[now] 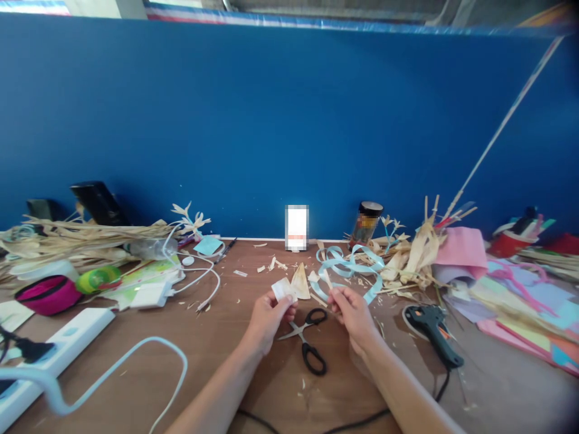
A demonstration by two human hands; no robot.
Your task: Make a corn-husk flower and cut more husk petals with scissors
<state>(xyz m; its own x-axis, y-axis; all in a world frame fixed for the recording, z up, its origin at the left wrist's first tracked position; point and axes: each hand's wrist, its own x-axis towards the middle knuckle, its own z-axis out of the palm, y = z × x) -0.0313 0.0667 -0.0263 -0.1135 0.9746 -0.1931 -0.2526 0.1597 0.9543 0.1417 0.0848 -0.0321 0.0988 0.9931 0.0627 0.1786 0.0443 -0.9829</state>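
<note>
My left hand (271, 316) pinches a small white piece (283, 289) that looks like paper or pale husk. Between the fingertips of my right hand (350, 313) is a thin pale strip (327, 278). On the brown table below and between them lie scissors (304, 331) with black handles, their blades slightly apart. A pointed piece of dried husk (300, 282) rests just beyond my left fingers. Curled light-blue ribbon (348, 265) lies beyond my right hand.
To the right sits a dark glue gun (434, 334) with its cord. Dried husks (420, 253) and coloured sheets (520, 295) pile behind it. A white power strip (58, 361), cables and a pink pouch (49, 294) occupy the left. A blue partition (253, 120) closes the back, with a jar (365, 223) before it.
</note>
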